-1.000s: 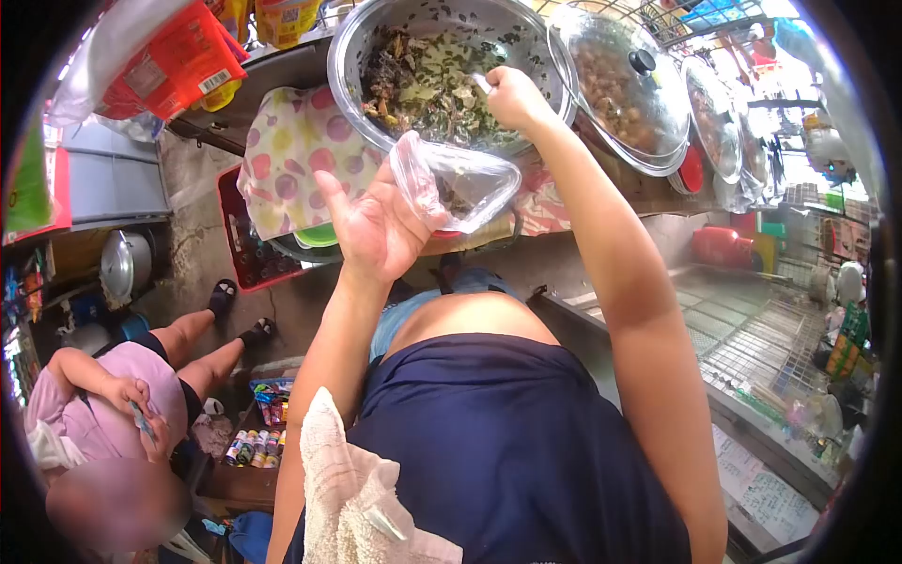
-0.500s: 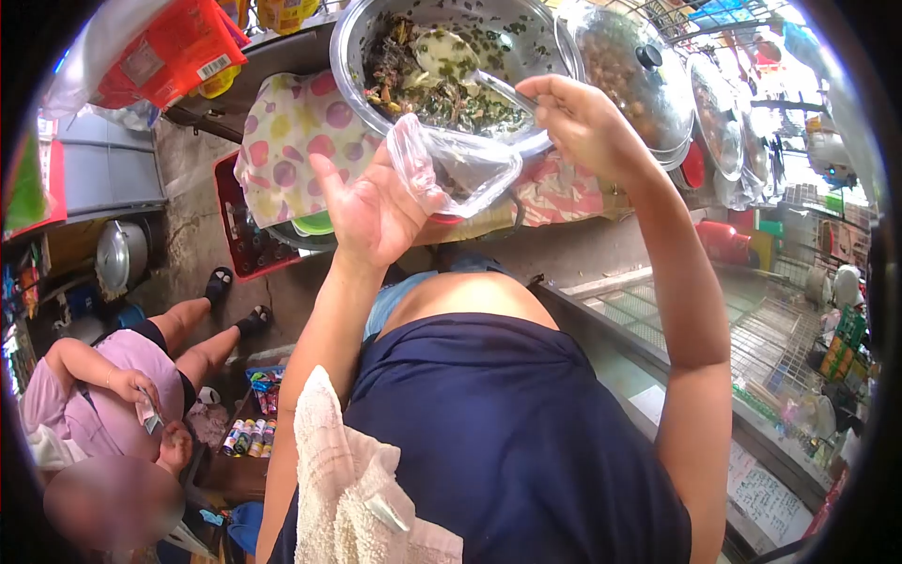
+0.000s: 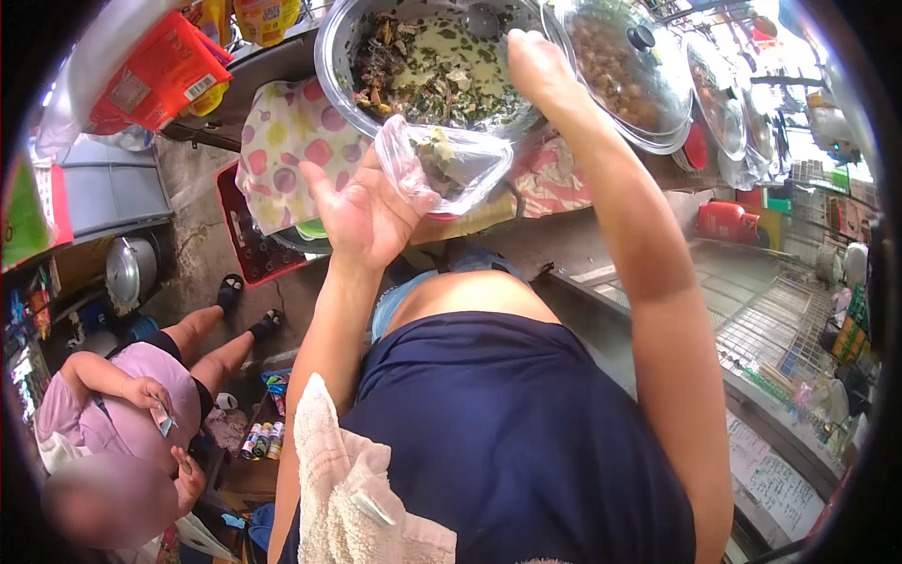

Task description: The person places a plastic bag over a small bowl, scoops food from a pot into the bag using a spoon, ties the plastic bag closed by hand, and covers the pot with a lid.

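My left hand (image 3: 371,216) is palm up with the thumb apart, supporting a clear plastic bag (image 3: 460,174) draped over its fingertips. Some greenish food shows inside the bag. My right hand (image 3: 540,68) is closed at the right rim of a large metal bowl (image 3: 331,70), gripping a ladle whose handle is mostly hidden by the hand. The ladle's round head (image 3: 482,21) lies at the far side of the bowl. Pale broth with chopped green leaves and darker pieces (image 3: 451,80) fills the bowl, just beyond the bag.
To the right stands a pot with a glass lid (image 3: 625,70), with more lidded pots past it. A polka-dot cloth (image 3: 291,150) hangs left of the bowl, above a red crate (image 3: 246,235). At lower left a person in pink (image 3: 141,395) holds what looks like paper money.
My right hand has moved up and away from the bag, and the ladle head has gone from near the bag to the bowl's far side. Greenish food now shows in the bag.
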{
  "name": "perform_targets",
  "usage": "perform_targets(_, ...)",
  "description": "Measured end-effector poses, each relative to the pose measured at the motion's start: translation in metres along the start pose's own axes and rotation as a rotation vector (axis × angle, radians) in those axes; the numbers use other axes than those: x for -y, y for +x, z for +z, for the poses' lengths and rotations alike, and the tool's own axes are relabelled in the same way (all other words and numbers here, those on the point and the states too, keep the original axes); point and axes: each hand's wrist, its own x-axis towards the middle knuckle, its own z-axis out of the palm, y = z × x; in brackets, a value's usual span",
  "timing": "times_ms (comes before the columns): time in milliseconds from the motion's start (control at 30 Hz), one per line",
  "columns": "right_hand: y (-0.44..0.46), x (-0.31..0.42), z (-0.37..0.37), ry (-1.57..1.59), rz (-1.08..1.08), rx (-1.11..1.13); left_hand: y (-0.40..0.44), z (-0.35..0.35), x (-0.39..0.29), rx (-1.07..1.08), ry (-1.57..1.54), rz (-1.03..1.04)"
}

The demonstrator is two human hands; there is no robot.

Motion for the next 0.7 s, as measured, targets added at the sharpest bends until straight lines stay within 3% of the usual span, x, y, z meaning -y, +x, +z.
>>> perform_targets(100, 0.01, 0.019, 0.03, 0.169, 0.056, 0.081, 0.001, 0.004, 0.002, -0.008, -0.018, 0.009)
perform_targets(200, -0.007, 0.038, 0.013, 0.913, 0.317, 0.3, 0.002, 0.009, 0.005, -0.023, -0.014, 0.018)
perform_targets(433, -0.032, 0.019, -0.032, 1.012, 0.162, 0.264, 0.002, 0.003, 0.002, 0.046, -0.03, 0.003)
perform_targets(533, -0.059, 0.012, -0.07, 0.829, -0.02, 0.19, 0.002, 0.006, 0.001, 0.022, -0.002, 0.006)
perform_targets(633, -0.103, 0.012, -0.103, 0.861, -0.027, 0.264, 0.003, 0.006, 0.002, 0.023, 0.004, 0.013)
perform_targets(700, -0.131, 0.011, -0.114, 0.719, -0.186, 0.214, 0.003, 0.006, 0.003, 0.007, 0.004, 0.019)
